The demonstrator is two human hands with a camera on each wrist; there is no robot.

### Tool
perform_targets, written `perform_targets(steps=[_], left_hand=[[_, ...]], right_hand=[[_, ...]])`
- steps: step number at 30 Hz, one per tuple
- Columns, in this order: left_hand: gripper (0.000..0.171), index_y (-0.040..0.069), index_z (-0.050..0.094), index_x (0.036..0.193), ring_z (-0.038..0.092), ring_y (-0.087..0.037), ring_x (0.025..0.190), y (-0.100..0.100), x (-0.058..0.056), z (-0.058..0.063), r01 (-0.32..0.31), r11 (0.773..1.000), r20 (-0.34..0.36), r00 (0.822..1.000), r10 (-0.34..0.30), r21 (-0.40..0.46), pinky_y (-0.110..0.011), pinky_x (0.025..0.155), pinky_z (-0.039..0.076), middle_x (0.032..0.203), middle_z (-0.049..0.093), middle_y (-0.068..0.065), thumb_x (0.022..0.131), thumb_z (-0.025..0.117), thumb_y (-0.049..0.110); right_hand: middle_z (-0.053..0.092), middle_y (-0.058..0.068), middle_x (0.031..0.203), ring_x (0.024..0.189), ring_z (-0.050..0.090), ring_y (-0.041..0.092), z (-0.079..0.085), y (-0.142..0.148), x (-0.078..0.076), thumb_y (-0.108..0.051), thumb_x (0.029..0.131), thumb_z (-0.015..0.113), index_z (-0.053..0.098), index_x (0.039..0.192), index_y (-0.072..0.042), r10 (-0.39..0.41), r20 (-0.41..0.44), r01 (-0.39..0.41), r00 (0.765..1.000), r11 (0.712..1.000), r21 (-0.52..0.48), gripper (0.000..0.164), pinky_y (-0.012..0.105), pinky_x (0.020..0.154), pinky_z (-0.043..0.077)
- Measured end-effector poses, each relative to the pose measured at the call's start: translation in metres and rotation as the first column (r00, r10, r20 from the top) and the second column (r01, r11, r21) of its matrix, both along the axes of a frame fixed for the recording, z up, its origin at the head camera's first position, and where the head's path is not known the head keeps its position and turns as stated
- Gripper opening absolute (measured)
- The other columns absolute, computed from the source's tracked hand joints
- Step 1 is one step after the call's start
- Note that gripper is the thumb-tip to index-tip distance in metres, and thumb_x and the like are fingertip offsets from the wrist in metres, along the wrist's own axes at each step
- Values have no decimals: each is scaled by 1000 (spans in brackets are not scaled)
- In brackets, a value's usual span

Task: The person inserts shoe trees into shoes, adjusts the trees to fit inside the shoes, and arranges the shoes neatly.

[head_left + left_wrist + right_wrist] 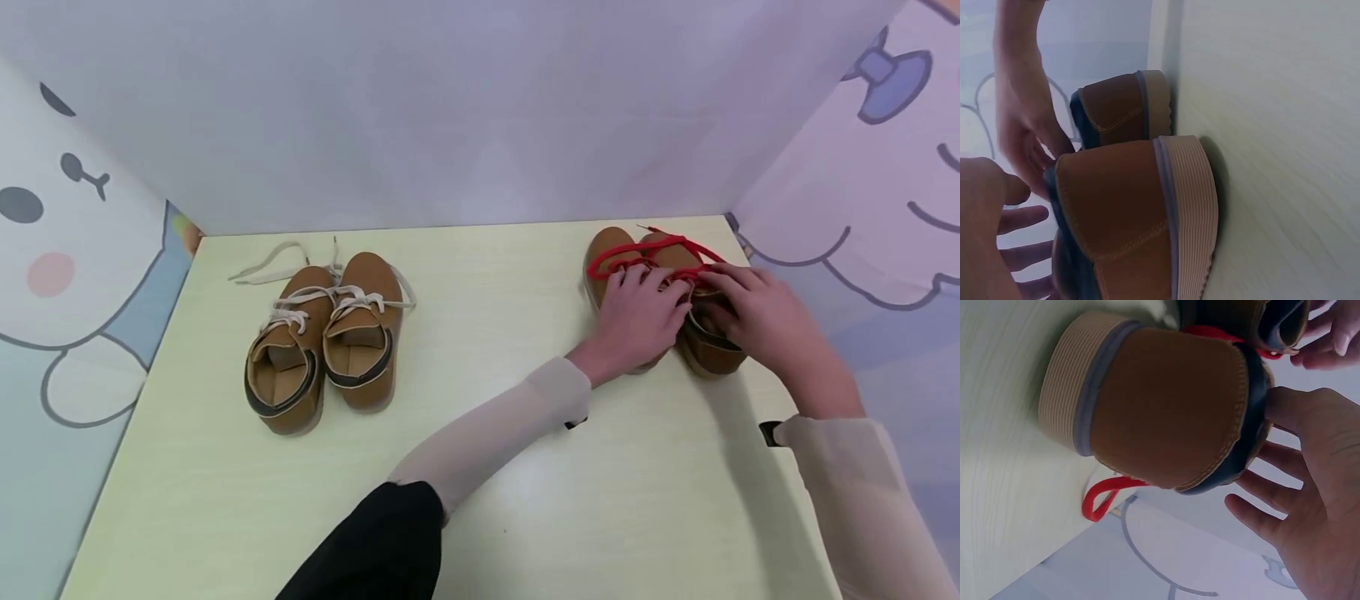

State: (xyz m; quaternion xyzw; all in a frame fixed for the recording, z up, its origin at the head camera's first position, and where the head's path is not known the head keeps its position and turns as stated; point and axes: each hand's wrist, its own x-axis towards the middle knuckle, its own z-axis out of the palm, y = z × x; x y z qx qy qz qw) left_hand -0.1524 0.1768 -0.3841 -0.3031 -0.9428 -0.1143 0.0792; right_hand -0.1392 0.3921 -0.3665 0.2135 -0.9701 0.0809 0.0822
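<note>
At the right rear of the table stand two brown shoes with red shoelaces [678, 241], side by side, toes away from me. My left hand [643, 321] lies over the left shoe [609, 240], fingers reaching to its laces. In the left wrist view its thumb and fingers look spread, and some fingertips are hidden. Over the right shoe [708, 353] is my right hand [768, 317], its index finger at the red lace. The right wrist view has the right thumb at the dark collar [1254, 419]; the other fingertips are hidden behind it, so a grip cannot be made out.
Another pair of brown shoes, a left one [281, 383] and a right one [363, 358], stands on the left of the pale table [480, 533], with loose cream laces [266, 265]. A plain wall [465, 117] rises behind; printed cartoon panels [862, 208] flank both sides.
</note>
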Motion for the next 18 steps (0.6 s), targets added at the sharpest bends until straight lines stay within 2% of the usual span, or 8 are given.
perform_targets(steps=[4, 8, 11, 15, 18], left_hand=[[41, 37, 59, 143, 50, -16, 138, -25, 11, -1, -3, 999, -40, 999, 5, 43, -37, 111, 43, 151, 57, 9, 111, 37, 48], [38, 35, 63, 138, 55, -17, 132, -47, 23, -2, -28, 996, -33, 999, 31, 82, -39, 109, 45, 142, 63, 9, 110, 42, 49], [36, 35, 65, 133, 56, -18, 130, -61, 29, -4, -48, 994, -25, 998, 51, 101, -42, 108, 45, 139, 65, 9, 110, 43, 49], [34, 35, 66, 130, 58, -19, 129, -80, 37, -5, -88, 992, -32, 995, 91, 93, -44, 107, 44, 137, 67, 9, 110, 42, 49], [35, 35, 65, 132, 57, -19, 130, -97, 44, -4, -128, 989, -33, 991, 130, 69, -44, 108, 43, 137, 67, 9, 110, 42, 49]], right_hand=[[59, 28, 142, 123, 51, 56, 4, -11, 9, -3, 87, 81, 63, 137, -1, -10, -25, 9, 1000, 1000, -27, 53, 70, 101, 41], [62, 25, 138, 116, 55, 55, 8, -23, 15, 0, 85, 82, 66, 132, -2, 20, -75, -25, 997, 998, -65, 50, 68, 99, 44], [63, 25, 137, 117, 57, 53, 11, -34, 19, 1, 83, 82, 66, 132, -1, 41, -95, -48, 995, 996, -72, 52, 67, 99, 45], [62, 26, 139, 126, 56, 49, 15, -48, 25, 1, 83, 82, 65, 133, -1, 58, -92, -66, 994, 994, -87, 53, 67, 100, 46], [61, 26, 139, 126, 55, 50, 16, -60, 29, 0, 84, 81, 65, 134, 0, 70, -97, -80, 993, 992, -101, 52, 67, 101, 45]])
